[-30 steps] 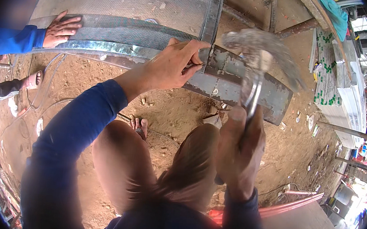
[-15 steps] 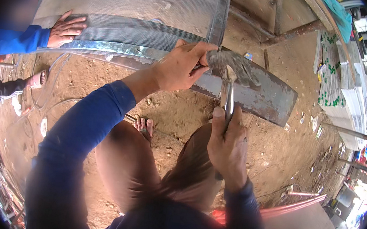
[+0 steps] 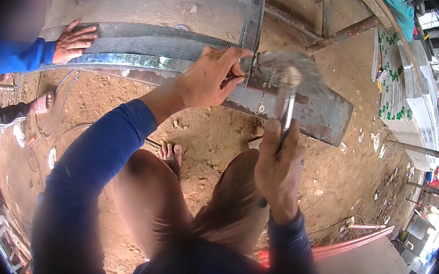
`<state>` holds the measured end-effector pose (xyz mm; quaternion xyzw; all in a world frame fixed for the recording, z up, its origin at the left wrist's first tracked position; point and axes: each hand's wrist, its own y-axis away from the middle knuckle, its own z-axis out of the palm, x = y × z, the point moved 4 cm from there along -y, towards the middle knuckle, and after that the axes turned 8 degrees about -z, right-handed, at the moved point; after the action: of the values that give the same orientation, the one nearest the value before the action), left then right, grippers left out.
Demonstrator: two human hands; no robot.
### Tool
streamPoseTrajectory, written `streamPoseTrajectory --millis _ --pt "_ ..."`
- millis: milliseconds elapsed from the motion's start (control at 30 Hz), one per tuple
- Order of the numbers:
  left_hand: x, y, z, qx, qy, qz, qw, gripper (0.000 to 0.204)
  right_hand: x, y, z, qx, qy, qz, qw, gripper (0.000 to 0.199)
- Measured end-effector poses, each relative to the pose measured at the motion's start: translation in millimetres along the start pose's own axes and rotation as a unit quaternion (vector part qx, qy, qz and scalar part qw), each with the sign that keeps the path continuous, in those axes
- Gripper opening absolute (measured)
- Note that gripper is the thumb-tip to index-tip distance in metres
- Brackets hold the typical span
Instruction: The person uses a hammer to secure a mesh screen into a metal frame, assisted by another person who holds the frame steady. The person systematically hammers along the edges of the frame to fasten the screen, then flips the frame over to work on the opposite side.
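My right hand [image 3: 280,167] grips a hammer [image 3: 289,101] by its dark handle. The hammer's head is smeared by motion above a worn grey metal beam [image 3: 326,116]. At the corner of a metal-framed mesh screen [image 3: 252,20], my left hand [image 3: 207,79] is closed, thumb and fingers pinched together. What those fingers hold, if anything, is hidden. The screen's shiny lower edge [image 3: 123,60] lies along the beam. On the left, another person's hand [image 3: 74,44] rests flat on the mesh near that edge.
A rusty metal stand [image 3: 348,35] is beyond the beam. Stacked pale panels [image 3: 403,97] stand at the right, with a teal cloth [image 3: 401,14] above. A cable [image 3: 53,114] lies on the dirt floor at left. Reddish-pink tubing or sheeting [image 3: 347,244] edges a flat board at lower right.
The hammer has lifted off the metal and shifted slightly right, its head now blurred. My left hand keeps its pinch at the screen's corner. The whole view has shifted a little.
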<state>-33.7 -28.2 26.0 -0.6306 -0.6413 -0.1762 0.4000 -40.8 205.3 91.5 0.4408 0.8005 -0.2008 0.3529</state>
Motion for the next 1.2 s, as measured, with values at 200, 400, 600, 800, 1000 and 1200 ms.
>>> streamPoseTrajectory --millis 200,400,600,800,1000,1200 --pt "7 0 -4 -0.033 0.009 -0.046 0.998 0.076 10 -71 10 0.078 -0.018 -0.054 0.995 0.047" --pt "8 -7 -11 -0.010 0.063 -0.014 0.998 0.075 35 -102 47 0.059 0.039 -0.054 0.996 0.053" --pt "-7 -9 -15 0.026 0.201 -0.132 0.970 0.046 23 -101 47 0.032 0.099 -0.064 0.992 0.051" --pt "0 -25 -26 0.235 -0.067 -0.054 0.968 0.036 20 -104 50 0.038 0.114 -0.042 0.992 0.051" --pt "-6 -48 4 0.243 -0.269 -0.129 0.923 0.042 22 -102 50 0.045 0.137 -0.046 0.988 0.051" --pt "-5 -48 5 0.170 -0.311 -0.146 0.924 0.039 21 -102 53 0.053 0.149 -0.066 0.985 0.048"
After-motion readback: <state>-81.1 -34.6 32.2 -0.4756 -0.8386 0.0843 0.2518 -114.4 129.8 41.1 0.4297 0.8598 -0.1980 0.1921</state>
